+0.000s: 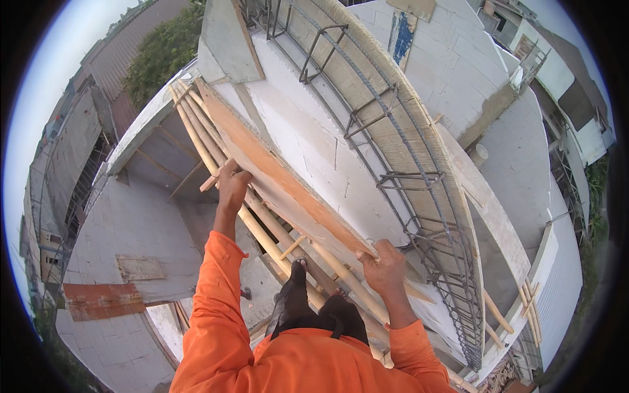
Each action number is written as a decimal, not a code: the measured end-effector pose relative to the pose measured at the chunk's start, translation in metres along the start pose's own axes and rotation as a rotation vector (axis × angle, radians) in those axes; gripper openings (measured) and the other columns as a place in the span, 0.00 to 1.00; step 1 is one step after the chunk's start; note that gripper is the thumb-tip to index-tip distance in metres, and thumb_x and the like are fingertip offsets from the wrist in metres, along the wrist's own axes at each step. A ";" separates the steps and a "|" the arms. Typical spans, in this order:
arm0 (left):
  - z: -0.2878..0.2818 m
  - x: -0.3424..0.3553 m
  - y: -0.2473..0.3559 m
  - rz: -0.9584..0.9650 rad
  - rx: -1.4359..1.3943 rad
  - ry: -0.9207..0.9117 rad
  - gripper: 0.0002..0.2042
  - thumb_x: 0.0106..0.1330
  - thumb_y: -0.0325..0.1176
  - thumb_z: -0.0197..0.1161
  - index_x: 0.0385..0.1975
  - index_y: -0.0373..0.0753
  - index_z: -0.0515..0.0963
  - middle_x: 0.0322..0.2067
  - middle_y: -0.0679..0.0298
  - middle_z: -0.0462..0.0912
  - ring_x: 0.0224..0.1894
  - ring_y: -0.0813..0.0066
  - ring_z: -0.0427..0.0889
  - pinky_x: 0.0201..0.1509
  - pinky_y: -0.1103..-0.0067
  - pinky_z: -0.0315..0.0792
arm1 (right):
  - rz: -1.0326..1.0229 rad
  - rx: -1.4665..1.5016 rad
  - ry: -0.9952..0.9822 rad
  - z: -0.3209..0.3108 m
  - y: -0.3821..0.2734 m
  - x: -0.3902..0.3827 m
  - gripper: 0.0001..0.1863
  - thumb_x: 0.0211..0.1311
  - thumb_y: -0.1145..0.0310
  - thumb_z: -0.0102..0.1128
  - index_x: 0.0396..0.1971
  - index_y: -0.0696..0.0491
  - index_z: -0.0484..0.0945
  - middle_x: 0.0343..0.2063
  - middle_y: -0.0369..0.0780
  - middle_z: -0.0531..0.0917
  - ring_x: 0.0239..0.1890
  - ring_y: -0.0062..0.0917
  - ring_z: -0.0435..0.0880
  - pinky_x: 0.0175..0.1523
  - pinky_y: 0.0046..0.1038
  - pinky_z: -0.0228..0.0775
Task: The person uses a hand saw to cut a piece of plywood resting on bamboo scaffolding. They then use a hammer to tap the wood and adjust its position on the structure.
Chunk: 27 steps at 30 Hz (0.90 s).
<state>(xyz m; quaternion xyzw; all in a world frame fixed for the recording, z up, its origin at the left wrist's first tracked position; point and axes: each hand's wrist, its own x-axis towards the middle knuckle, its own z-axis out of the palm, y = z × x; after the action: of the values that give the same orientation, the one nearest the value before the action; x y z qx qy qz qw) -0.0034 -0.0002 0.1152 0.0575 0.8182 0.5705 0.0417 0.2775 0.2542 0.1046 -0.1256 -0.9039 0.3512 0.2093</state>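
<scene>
Hands both closed & well apart: L hand (232,187) curled at a short wood piece (209,181), prob. gripping it, tho the fingers hide too much to be sure; R hand (385,265) clamped on the near end of a long board (288,180). Board lies just beyond the hands, long axis running diag. from far L down to near R. R hand is the nearer, touching it; L hand sits by its left long edge, approx. midway along. Board looks thin, flat, orange-brown, w/ paler dusty areas & a rough edge. It stands over the R edge of the bamboo poles (262,236), abt. parallel to them. One foot (299,264) shows down among the poles. Past the board: white block wall (314,124), then rebar cage (409,175) along a grey panel (411,112). Further out, L of the poles: lower block walls (131,229) w/ a rusty sheet (105,301); tree (167,49) beyond the poles' far end.
</scene>
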 end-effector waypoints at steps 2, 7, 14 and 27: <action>0.035 0.004 0.008 0.069 -0.080 0.090 0.24 0.51 0.29 0.57 0.51 0.30 0.75 0.40 0.55 0.79 0.41 0.67 0.75 0.52 0.74 0.68 | 0.053 -0.116 -0.012 -0.014 -0.006 0.017 0.16 0.48 0.62 0.70 0.23 0.56 0.72 0.21 0.43 0.75 0.22 0.42 0.77 0.25 0.37 0.67; 0.098 0.001 -0.061 -0.220 -0.143 0.091 0.44 0.56 0.47 0.66 0.67 0.31 0.52 0.60 0.38 0.60 0.60 0.49 0.67 0.62 0.64 0.65 | 0.061 -0.335 0.041 -0.015 -0.023 0.072 0.16 0.48 0.62 0.70 0.23 0.56 0.71 0.23 0.46 0.76 0.25 0.46 0.78 0.28 0.41 0.67; 0.176 -0.015 -0.080 -0.237 -0.330 -0.292 0.56 0.50 0.52 0.72 0.68 0.27 0.41 0.65 0.36 0.51 0.69 0.46 0.51 0.71 0.65 0.51 | 0.051 -0.463 0.082 -0.023 -0.068 0.163 0.17 0.48 0.66 0.71 0.30 0.57 0.72 0.23 0.48 0.77 0.25 0.48 0.79 0.28 0.42 0.68; 0.191 0.109 -0.035 -0.208 -0.366 -0.158 0.54 0.54 0.52 0.70 0.70 0.33 0.40 0.66 0.45 0.48 0.70 0.51 0.49 0.72 0.68 0.51 | -0.105 -0.247 0.272 0.016 -0.148 0.302 0.14 0.50 0.76 0.68 0.36 0.59 0.75 0.26 0.50 0.82 0.29 0.46 0.83 0.32 0.35 0.72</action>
<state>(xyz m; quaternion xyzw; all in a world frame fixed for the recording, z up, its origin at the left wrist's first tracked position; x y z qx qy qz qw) -0.0876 0.1808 0.0164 0.0087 0.6969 0.6956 0.1742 -0.0083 0.2512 0.2831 -0.1492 -0.9088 0.2061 0.3307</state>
